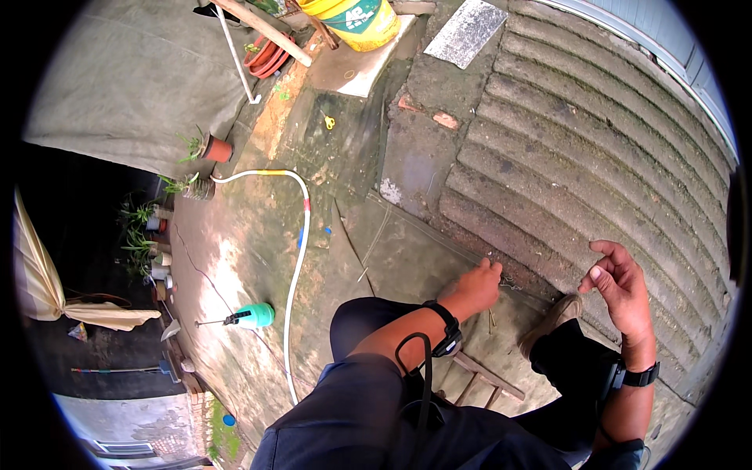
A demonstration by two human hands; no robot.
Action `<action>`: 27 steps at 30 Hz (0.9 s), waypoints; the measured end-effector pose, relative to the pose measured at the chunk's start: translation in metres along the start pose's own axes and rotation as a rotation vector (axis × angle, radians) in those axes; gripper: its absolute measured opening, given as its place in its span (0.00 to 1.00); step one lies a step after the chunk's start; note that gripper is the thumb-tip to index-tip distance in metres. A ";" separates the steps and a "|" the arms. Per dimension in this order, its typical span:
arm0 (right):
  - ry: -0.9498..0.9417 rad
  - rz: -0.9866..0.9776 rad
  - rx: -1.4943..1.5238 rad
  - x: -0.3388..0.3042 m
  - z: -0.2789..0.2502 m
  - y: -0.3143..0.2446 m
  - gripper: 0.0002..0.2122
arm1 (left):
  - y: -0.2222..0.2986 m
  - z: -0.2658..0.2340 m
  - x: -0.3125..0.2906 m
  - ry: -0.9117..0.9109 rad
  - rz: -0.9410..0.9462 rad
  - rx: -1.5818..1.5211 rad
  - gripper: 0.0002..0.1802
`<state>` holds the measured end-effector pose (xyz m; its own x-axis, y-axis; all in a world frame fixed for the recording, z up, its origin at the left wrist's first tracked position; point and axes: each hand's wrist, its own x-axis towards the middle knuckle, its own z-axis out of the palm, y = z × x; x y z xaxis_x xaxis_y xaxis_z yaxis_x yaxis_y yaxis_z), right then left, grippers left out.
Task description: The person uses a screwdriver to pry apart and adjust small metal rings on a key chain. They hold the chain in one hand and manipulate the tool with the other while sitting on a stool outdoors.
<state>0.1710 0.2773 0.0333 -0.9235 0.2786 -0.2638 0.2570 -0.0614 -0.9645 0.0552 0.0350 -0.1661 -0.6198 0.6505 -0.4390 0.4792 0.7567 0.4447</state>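
My left hand [476, 287] is closed, its fingers curled together in a pinch above the seam between the concrete floor and the ridged slope. Whatever it may hold is too small to make out. To the right, my right hand [620, 291] is raised over the ridged concrete [564, 180], thumb pressed towards a bent finger and another finger lifted. Any thin thing in that pinch cannot be made out either. Some dry strands [509, 280] show beside my left hand. My shoe [551, 321] rests between the hands, and a wooden stool [501, 382] is partly visible below my left forearm.
A white hose [296, 290] curves across the floor at left, near a green spray bottle [254, 316]. Yellow scissors [330, 122] lie farther off. A yellow bucket [372, 31] and a speckled flat slab [466, 33] are at the far side. Potted plants [218, 149] line the left.
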 end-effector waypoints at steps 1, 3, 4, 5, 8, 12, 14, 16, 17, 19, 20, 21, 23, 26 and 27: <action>0.002 0.002 -0.001 0.000 0.000 0.000 0.16 | 0.001 -0.001 -0.001 0.028 0.032 -0.007 0.19; 0.005 0.006 -0.005 -0.001 -0.001 -0.001 0.16 | 0.005 -0.003 -0.003 0.011 -0.039 0.006 0.17; 0.005 0.009 0.001 -0.001 0.000 -0.001 0.16 | 0.006 -0.005 -0.003 0.004 -0.076 0.014 0.16; 0.004 0.012 0.006 -0.001 0.000 -0.001 0.16 | 0.006 -0.007 0.000 -0.040 -0.091 0.006 0.15; 0.002 0.017 0.012 0.000 0.000 -0.001 0.16 | 0.001 -0.004 0.006 -0.100 -0.078 0.021 0.14; -0.001 0.013 0.000 0.001 0.000 0.001 0.16 | -0.011 0.014 0.002 0.055 0.069 0.033 0.17; 0.000 0.013 0.015 0.000 0.001 -0.002 0.16 | -0.010 0.011 0.002 0.091 0.048 0.002 0.17; 0.002 0.015 0.022 0.000 0.000 -0.002 0.16 | -0.005 0.007 0.002 0.064 -0.055 -0.024 0.16; 0.004 0.017 0.021 0.000 0.000 -0.001 0.16 | -0.001 0.003 0.004 0.017 -0.084 -0.029 0.16; 0.005 0.020 0.021 0.001 0.000 0.000 0.16 | 0.004 -0.005 0.005 -0.076 -0.144 -0.036 0.15; 0.005 0.020 0.022 0.001 0.000 -0.001 0.16 | 0.002 -0.003 0.005 -0.061 -0.110 -0.020 0.15; 0.005 0.020 0.023 0.001 0.000 -0.001 0.16 | -0.001 0.003 0.005 -0.047 -0.075 -0.004 0.15; 0.006 0.026 0.032 0.002 0.001 -0.001 0.16 | -0.009 0.009 0.003 0.011 0.001 0.008 0.15; 0.009 0.031 0.035 0.002 0.001 -0.001 0.16 | -0.011 0.010 0.001 0.084 0.055 -0.009 0.16; 0.011 0.032 0.035 0.002 0.001 -0.001 0.16 | -0.010 0.010 0.001 0.074 0.024 -0.014 0.16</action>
<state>0.1688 0.2772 0.0337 -0.9118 0.2862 -0.2944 0.2759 -0.1039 -0.9555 0.0562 0.0292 -0.1789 -0.6531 0.6612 -0.3691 0.4858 0.7398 0.4655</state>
